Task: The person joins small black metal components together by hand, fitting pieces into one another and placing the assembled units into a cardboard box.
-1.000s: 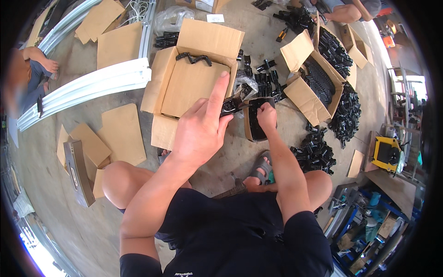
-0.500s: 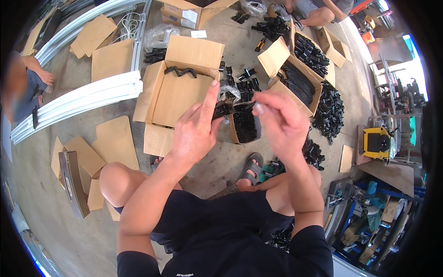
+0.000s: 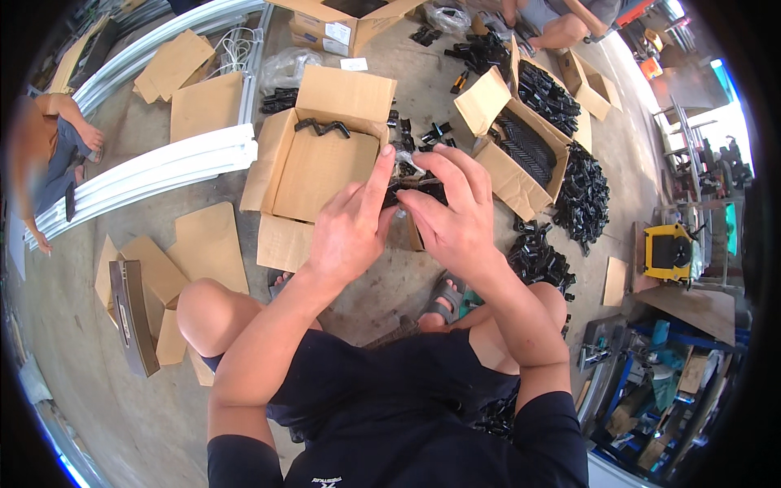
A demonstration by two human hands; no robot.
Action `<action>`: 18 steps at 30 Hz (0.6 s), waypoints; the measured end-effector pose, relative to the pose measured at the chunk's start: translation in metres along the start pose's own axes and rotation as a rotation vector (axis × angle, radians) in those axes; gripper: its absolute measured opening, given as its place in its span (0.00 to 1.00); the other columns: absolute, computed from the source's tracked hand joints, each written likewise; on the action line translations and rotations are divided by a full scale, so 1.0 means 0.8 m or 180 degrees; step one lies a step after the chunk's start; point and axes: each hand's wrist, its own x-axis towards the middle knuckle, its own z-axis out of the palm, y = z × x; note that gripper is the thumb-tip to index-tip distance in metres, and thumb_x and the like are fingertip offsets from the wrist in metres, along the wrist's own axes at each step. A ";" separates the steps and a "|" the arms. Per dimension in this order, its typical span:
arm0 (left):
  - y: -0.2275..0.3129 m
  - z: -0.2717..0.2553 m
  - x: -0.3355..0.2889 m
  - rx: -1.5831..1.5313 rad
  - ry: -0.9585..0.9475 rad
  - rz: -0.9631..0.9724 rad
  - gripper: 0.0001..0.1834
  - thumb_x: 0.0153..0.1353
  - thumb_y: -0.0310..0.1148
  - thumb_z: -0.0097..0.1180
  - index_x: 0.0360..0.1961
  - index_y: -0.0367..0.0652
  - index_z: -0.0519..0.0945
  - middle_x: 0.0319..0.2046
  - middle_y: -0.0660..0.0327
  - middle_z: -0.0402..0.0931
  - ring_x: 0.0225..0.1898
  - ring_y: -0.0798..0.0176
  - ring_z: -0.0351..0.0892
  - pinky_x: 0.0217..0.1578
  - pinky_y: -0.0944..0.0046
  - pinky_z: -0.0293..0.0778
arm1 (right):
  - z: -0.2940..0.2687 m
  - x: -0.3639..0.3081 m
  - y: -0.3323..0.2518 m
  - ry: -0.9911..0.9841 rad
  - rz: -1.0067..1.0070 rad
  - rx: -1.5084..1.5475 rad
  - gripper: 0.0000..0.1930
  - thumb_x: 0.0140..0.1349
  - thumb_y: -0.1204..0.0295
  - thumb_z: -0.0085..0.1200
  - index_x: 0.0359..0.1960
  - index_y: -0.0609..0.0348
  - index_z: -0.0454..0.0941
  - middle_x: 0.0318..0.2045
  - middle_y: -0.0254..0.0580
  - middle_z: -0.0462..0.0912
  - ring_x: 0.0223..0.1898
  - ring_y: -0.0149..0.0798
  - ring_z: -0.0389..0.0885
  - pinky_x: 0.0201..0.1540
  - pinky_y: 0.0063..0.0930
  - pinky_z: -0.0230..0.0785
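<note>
My left hand [image 3: 350,232] is closed round a small black part [image 3: 392,195], its index finger pointing up. My right hand [image 3: 455,215] pinches at the same part from the other side. Whether it holds a second small piece there is hidden by the fingers. Just beyond the hands an open carton [image 3: 281,236] holds a few black angled pieces [image 3: 321,128] near its far wall. Behind my hands, a small box of tiny black bits is mostly covered. Loose black parts [image 3: 438,132] lie on the floor past it.
At the right, a carton [image 3: 511,189] holds rows of black parts, with heaps of black parts [image 3: 582,195] around it. Long white metal profiles [image 3: 163,167] run along the left beside a person [image 3: 61,138]. Flattened cardboard [image 3: 207,244] lies near my left knee. Another person [image 3: 561,24] sits far right.
My right hand has moved left, from apart to meeting the black part in my left hand. The person at the left has leaned and reached an arm down towards the profiles.
</note>
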 end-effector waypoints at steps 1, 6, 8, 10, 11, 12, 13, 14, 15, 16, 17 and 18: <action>-0.001 0.001 0.000 0.0000 -0.0002 0.0003 0.50 0.50 0.21 0.70 0.73 0.36 0.58 0.38 0.56 0.84 0.38 0.53 0.83 0.37 0.57 0.81 | 0.001 0.000 -0.001 -0.0009 0.0018 -0.0025 0.10 0.42 0.74 0.63 0.30 0.52 0.85 0.53 0.41 0.78 0.59 0.49 0.74 0.57 0.45 0.67; 0.001 0.003 0.000 -0.0068 -0.0062 0.0002 0.50 0.48 0.20 0.70 0.73 0.37 0.59 0.39 0.55 0.84 0.38 0.53 0.83 0.38 0.57 0.81 | 0.005 -0.002 -0.002 -0.0056 0.0123 -0.0171 0.09 0.41 0.73 0.63 0.28 0.51 0.85 0.54 0.40 0.78 0.62 0.49 0.72 0.62 0.47 0.64; 0.004 0.003 0.002 -0.0081 -0.0059 0.0018 0.50 0.48 0.20 0.70 0.73 0.37 0.59 0.40 0.55 0.84 0.39 0.52 0.83 0.39 0.56 0.81 | 0.008 -0.005 -0.002 -0.0094 0.0198 -0.0195 0.09 0.41 0.73 0.63 0.28 0.50 0.86 0.55 0.40 0.78 0.63 0.49 0.71 0.64 0.48 0.62; 0.005 0.004 0.003 -0.0099 -0.0043 0.0022 0.50 0.48 0.20 0.70 0.73 0.37 0.59 0.40 0.55 0.84 0.39 0.52 0.83 0.39 0.57 0.81 | 0.011 -0.005 -0.001 -0.0107 0.0208 -0.0322 0.09 0.42 0.72 0.63 0.28 0.49 0.86 0.56 0.40 0.78 0.64 0.50 0.70 0.64 0.50 0.61; 0.004 0.005 0.003 -0.0107 -0.0034 0.0023 0.49 0.48 0.20 0.70 0.73 0.37 0.59 0.40 0.55 0.84 0.39 0.52 0.83 0.40 0.57 0.81 | 0.013 -0.006 -0.001 -0.0113 0.0212 -0.0385 0.09 0.42 0.72 0.63 0.28 0.49 0.86 0.56 0.41 0.78 0.64 0.50 0.70 0.65 0.51 0.60; 0.002 0.005 0.003 -0.0104 -0.0036 0.0022 0.49 0.48 0.20 0.70 0.73 0.37 0.59 0.40 0.54 0.84 0.39 0.52 0.83 0.40 0.57 0.81 | 0.014 -0.005 -0.002 -0.0160 0.0206 -0.0416 0.09 0.42 0.71 0.63 0.29 0.49 0.86 0.57 0.40 0.78 0.64 0.49 0.70 0.65 0.51 0.60; -0.001 0.005 0.002 -0.0101 -0.0038 0.0020 0.49 0.48 0.20 0.70 0.73 0.37 0.60 0.40 0.54 0.84 0.39 0.52 0.83 0.40 0.57 0.81 | 0.013 -0.002 -0.004 -0.0207 0.0200 -0.0447 0.08 0.43 0.71 0.62 0.29 0.49 0.86 0.57 0.40 0.78 0.64 0.49 0.70 0.65 0.51 0.60; -0.003 0.005 0.000 -0.0097 -0.0040 0.0019 0.49 0.48 0.20 0.70 0.73 0.37 0.60 0.40 0.54 0.84 0.39 0.52 0.83 0.40 0.57 0.81 | 0.014 -0.001 -0.005 -0.0253 0.0193 -0.0477 0.08 0.43 0.71 0.62 0.29 0.49 0.86 0.57 0.40 0.78 0.64 0.48 0.70 0.65 0.51 0.59; -0.003 0.005 0.000 -0.0115 -0.0060 0.0002 0.49 0.48 0.20 0.70 0.73 0.37 0.60 0.40 0.54 0.83 0.39 0.52 0.83 0.40 0.57 0.81 | 0.013 -0.001 -0.005 -0.0301 0.0186 -0.0500 0.08 0.43 0.71 0.62 0.29 0.49 0.86 0.57 0.40 0.78 0.64 0.48 0.70 0.65 0.51 0.59; -0.002 0.005 0.000 -0.0133 -0.0080 -0.0014 0.49 0.48 0.20 0.70 0.73 0.36 0.60 0.40 0.54 0.83 0.39 0.52 0.83 0.40 0.57 0.81 | 0.012 -0.002 -0.005 -0.0350 0.0178 -0.0522 0.08 0.44 0.71 0.62 0.29 0.50 0.86 0.57 0.39 0.78 0.64 0.47 0.70 0.66 0.52 0.59; -0.002 0.005 0.000 -0.0151 -0.0101 -0.0031 0.49 0.48 0.20 0.70 0.72 0.36 0.60 0.40 0.54 0.83 0.39 0.52 0.83 0.39 0.57 0.81 | 0.012 -0.003 -0.005 -0.0398 0.0171 -0.0544 0.08 0.44 0.71 0.62 0.29 0.50 0.86 0.57 0.39 0.78 0.64 0.47 0.70 0.66 0.52 0.58; -0.001 0.005 0.001 -0.0167 -0.0079 -0.0025 0.49 0.48 0.20 0.70 0.72 0.37 0.60 0.40 0.54 0.83 0.39 0.52 0.83 0.39 0.57 0.81 | 0.014 -0.005 -0.004 -0.0353 0.0157 -0.0540 0.08 0.44 0.71 0.61 0.29 0.50 0.86 0.57 0.39 0.78 0.64 0.46 0.70 0.66 0.52 0.58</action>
